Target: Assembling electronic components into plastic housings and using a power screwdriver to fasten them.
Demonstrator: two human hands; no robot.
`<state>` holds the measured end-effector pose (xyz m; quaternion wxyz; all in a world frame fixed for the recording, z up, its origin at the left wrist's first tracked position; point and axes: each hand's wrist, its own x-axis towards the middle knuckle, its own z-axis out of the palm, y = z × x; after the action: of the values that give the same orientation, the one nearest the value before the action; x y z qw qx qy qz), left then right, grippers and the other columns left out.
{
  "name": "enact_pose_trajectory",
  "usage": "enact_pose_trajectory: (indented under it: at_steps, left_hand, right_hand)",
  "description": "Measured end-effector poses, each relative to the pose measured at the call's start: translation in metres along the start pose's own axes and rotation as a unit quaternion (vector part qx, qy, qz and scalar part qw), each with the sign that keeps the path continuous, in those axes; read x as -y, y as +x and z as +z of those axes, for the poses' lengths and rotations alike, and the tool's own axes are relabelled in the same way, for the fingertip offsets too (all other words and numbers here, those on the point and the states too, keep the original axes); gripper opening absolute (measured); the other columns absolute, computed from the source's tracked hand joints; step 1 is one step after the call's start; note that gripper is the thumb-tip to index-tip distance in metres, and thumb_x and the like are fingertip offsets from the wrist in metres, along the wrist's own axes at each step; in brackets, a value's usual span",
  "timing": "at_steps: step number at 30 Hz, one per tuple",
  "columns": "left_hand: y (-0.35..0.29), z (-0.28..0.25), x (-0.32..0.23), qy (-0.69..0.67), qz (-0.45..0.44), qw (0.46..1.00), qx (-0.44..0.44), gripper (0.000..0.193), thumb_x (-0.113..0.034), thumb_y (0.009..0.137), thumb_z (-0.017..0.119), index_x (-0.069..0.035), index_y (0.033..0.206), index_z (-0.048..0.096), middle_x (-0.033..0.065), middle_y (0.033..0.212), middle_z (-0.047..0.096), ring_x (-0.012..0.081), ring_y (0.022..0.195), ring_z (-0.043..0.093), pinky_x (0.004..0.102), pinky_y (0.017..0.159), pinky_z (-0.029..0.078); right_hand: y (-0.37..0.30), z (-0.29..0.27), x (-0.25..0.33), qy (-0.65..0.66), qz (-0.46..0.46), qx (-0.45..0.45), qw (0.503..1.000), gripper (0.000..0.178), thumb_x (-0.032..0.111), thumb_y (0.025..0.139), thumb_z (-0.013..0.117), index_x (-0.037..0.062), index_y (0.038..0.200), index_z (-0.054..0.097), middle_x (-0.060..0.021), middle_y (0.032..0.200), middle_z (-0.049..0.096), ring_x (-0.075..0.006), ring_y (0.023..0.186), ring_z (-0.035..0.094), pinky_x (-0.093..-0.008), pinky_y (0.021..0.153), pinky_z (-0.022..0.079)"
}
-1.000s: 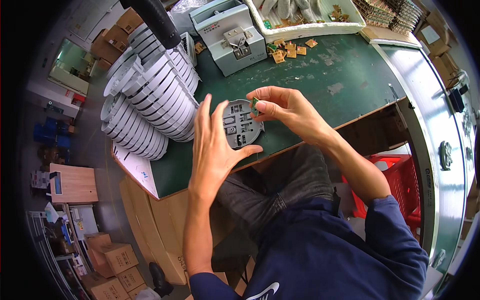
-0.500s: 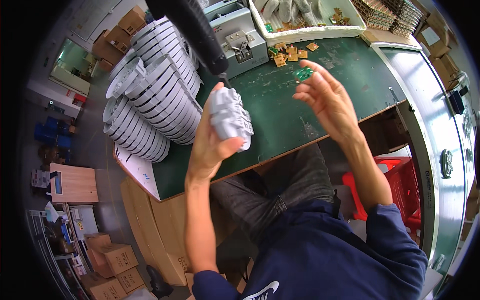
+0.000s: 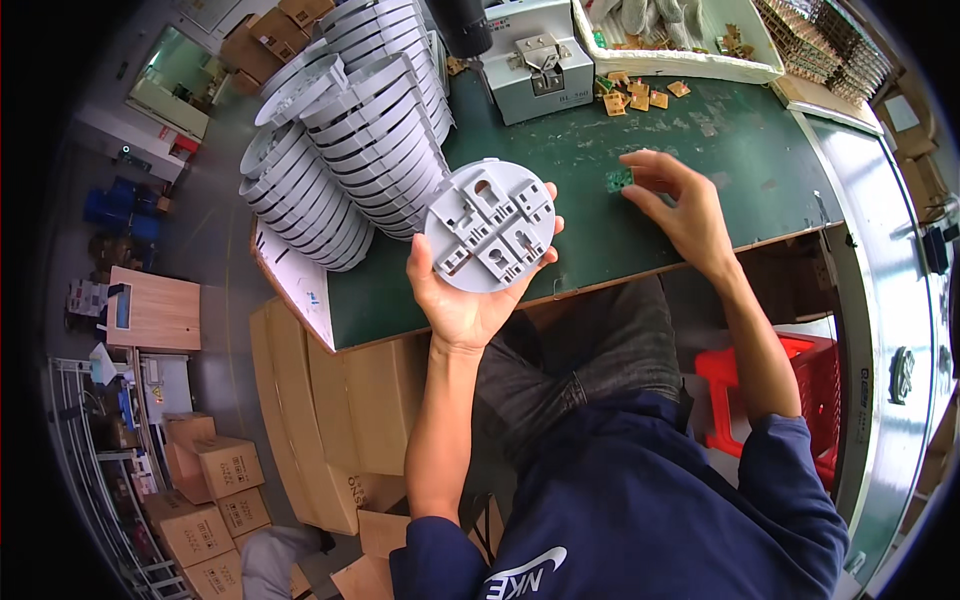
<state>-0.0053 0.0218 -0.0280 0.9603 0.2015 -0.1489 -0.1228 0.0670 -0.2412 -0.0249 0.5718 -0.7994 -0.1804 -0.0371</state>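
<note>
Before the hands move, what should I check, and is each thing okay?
1. Round grey plastic disc held in the left hand: ok.
2. Disc's compartmented side facing the camera: ok.
3. Green circuit board gripped firmly by the right hand: cannot tell; it shows at the fingertips.
4. Board and disc apart: ok.
5. Black power screwdriver clear of both hands: ok.
6. Stacked round grey housings clear of the disc: cannot tell; they nearly meet in this view.

You get bright light over the green table (image 3: 560,160), while white glare streaks the shiny bench (image 3: 888,260) at the right. The floor (image 3: 225,300) at the left looks dimmer. The grey disc (image 3: 488,230) before you shows crisp detail; straight edges bend toward the blackened rim.
</note>
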Motion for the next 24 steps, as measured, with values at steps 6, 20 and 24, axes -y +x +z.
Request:
enact_pose_trajectory:
  at_steps: [6, 20, 24]
  left_hand:
    - [-0.002, 0.006, -0.006, 0.132, -0.002, 0.991, -0.037, 0.097, -0.066, 0.085, 0.07, -0.009, 0.157, 0.037, 0.0343, 0.159, 0.03, 0.0506, 0.134, 0.047, 0.0531, 0.105, 0.048]
    - [0.015, 0.016, 0.019, 0.882, 0.107, 0.454, -0.068, 0.102, -0.043, 0.07, 0.091, -0.007, 0.153, 0.043, 0.0244, 0.148, 0.042, 0.044, 0.132, 0.042, 0.0538, 0.112, 0.035]
    - [0.014, 0.013, 0.024, 0.895, 0.138, 0.416, -0.082, 0.105, -0.051, 0.071, 0.09, -0.006, 0.153, 0.042, 0.0257, 0.15, 0.042, 0.044, 0.135, 0.041, 0.0547, 0.112, 0.034]
  right_hand:
    - [0.005, -0.002, 0.004, -0.234, -0.17, 0.027, 0.957, 0.033, 0.007, 0.089, 0.075, 0.0025, 0.122, 0.07, -0.0166, 0.103, 0.07, -0.0329, 0.102, 0.066, -0.0387, 0.092, 0.052]
    - [0.009, -0.008, 0.023, 0.244, 0.052, 0.123, 0.961, 0.036, 0.019, 0.095, 0.075, 0.0002, 0.125, 0.068, -0.0038, 0.114, 0.071, -0.0127, 0.101, 0.064, -0.0298, 0.095, 0.051]
    - [0.007, -0.007, 0.022, 0.293, 0.046, 0.14, 0.945, 0.038, 0.022, 0.094, 0.076, 0.0003, 0.125, 0.068, -0.0052, 0.115, 0.071, -0.0138, 0.102, 0.064, -0.0319, 0.096, 0.052]
